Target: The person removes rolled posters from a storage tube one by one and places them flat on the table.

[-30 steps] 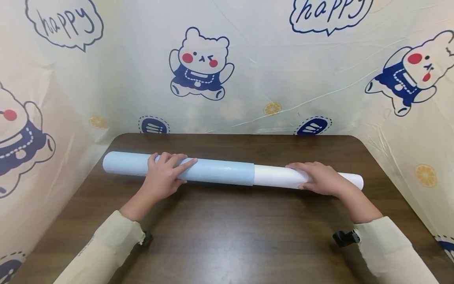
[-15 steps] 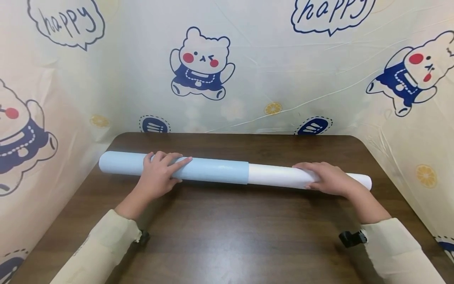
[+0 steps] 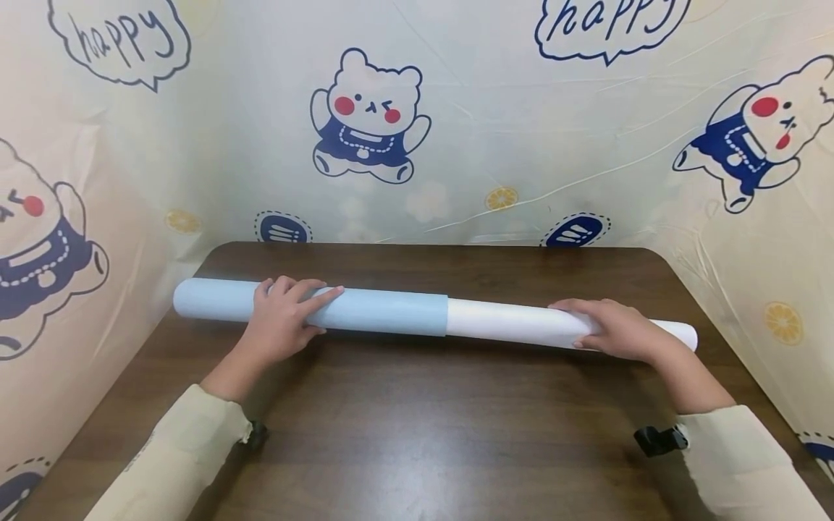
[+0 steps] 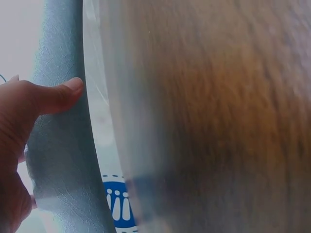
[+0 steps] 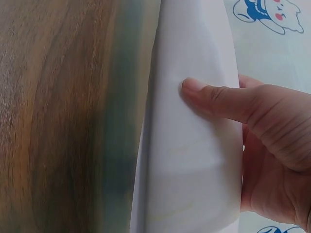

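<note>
A long light-blue roll (image 3: 384,311) with a finely creased, leathery surface lies across the table in the head view. Out of its right end comes a narrower white roll (image 3: 502,322), like rolled paper. My left hand (image 3: 280,318) grips the blue roll left of its middle, fingers over the top and thumb on the near side. In the left wrist view the thumb (image 4: 63,94) presses on the blue surface. Toward its right end, my right hand (image 3: 619,329) holds the white roll. Its thumb (image 5: 209,97) lies on the white surface and slightly dents it, with the fingers mostly hidden behind.
The dark brown wooden table (image 3: 417,427) has rounded far corners. Around it hangs a pale curtain (image 3: 456,130) printed with bears, close behind the far edge and along both sides. A small black camera (image 3: 658,440) sits at the right wrist, by the sleeve cuff.
The hands have moved apart, left hand leftward with the blue roll and right hand rightward with the white roll. More of the white roll now shows outside the blue one.
</note>
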{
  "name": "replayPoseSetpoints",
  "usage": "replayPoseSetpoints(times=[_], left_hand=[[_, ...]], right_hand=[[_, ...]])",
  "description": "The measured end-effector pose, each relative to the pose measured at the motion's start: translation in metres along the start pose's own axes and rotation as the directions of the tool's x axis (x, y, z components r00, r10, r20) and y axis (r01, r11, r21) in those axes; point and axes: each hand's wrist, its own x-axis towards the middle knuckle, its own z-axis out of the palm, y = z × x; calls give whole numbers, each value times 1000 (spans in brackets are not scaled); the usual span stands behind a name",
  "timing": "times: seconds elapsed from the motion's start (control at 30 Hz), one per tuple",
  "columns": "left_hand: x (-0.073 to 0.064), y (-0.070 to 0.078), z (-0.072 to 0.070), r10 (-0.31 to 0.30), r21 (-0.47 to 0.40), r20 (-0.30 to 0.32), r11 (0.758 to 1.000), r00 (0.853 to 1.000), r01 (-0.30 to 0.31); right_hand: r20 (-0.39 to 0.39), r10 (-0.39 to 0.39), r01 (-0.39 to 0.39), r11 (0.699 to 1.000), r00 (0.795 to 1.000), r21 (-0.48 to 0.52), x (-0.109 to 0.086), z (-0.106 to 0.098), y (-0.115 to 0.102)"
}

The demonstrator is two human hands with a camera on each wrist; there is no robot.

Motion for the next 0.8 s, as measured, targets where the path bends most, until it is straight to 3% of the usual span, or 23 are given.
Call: replayPoseSetpoints(times=[0.5,0.67,0.8], left_hand=[[-8,-3,-4,-12,14,7,1000,1000,12],[-12,-6,-7,-48,23,11,999,999,48],[-20,-12,-9,-88,47,-21,995,996,89]], right_hand=[[16,-23,22,997,1000,68,-12,-1,10],[12,18,-19,997,1000,75,-18,-3,14],[-17,40,-39,996,999,79,-26,-6,20]])
